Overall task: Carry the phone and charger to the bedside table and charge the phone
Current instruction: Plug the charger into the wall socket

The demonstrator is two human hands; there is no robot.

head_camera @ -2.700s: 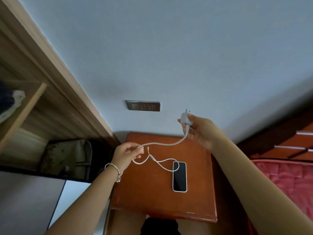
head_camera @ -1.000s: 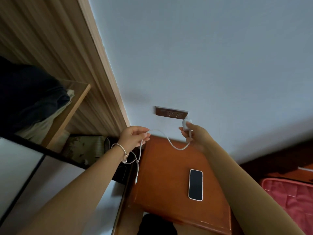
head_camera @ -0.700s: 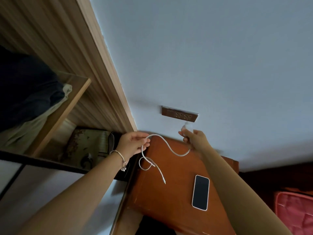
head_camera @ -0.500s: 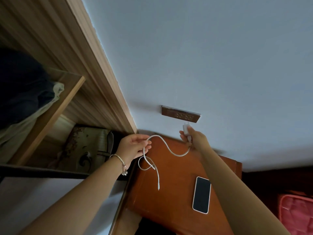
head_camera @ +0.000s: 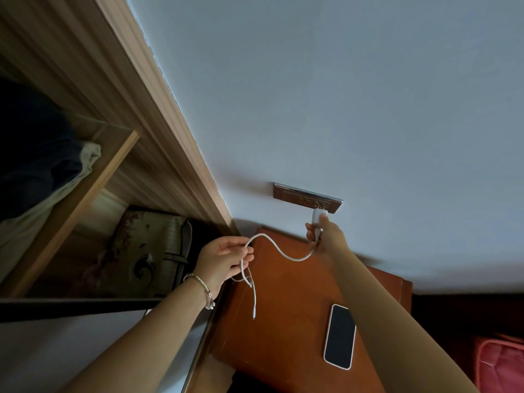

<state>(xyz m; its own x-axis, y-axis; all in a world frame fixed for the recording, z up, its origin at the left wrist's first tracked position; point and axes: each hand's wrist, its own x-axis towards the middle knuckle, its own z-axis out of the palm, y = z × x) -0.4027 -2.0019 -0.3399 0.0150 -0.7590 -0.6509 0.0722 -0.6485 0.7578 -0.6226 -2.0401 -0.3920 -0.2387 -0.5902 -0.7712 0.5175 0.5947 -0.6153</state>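
My right hand grips the white charger plug, whose prongs touch the right end of the metal wall socket. The white cable sags from the plug to my left hand, which pinches a loop of it. The cable's free end dangles over the brown wooden bedside table. The phone lies screen up on the table's right part, with nothing plugged into it.
An open wooden wardrobe stands to the left, with folded clothes on a shelf and a bag below. A red quilted bed cover shows at the lower right. The pale wall fills the upper view.
My right hand has raised the plug from above the table up to the socket. My left hand stays on the cable loop, and the free end now hangs lower.
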